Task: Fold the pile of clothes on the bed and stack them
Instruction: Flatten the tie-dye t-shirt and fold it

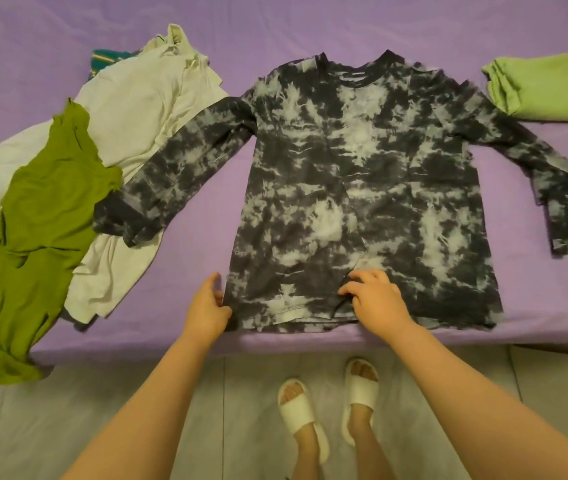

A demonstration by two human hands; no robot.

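The tie-dye shirt [355, 188] lies spread flat in the middle of the purple bed [310, 26], collar away from the person, hem right along the near edge of the mattress. Left hand [206, 308] is at the hem's left corner, thumb and fingers pinching the fabric edge. Right hand [374, 299] sits on the hem near its middle, fingers curled and bunching a bit of cloth. The left sleeve runs out across the white garment [137, 109], cuff resting on it; the right sleeve bends down the far side, cuff well short of the mattress edge. Left of that, an olive green garment [36, 220] drapes over the bed's near edge toward the floor. A folded light green piece [549, 86] sits at the right, apart from the shirt's shoulder. Bare purple sheet above the collar, and a strip between shirt body and white garment.
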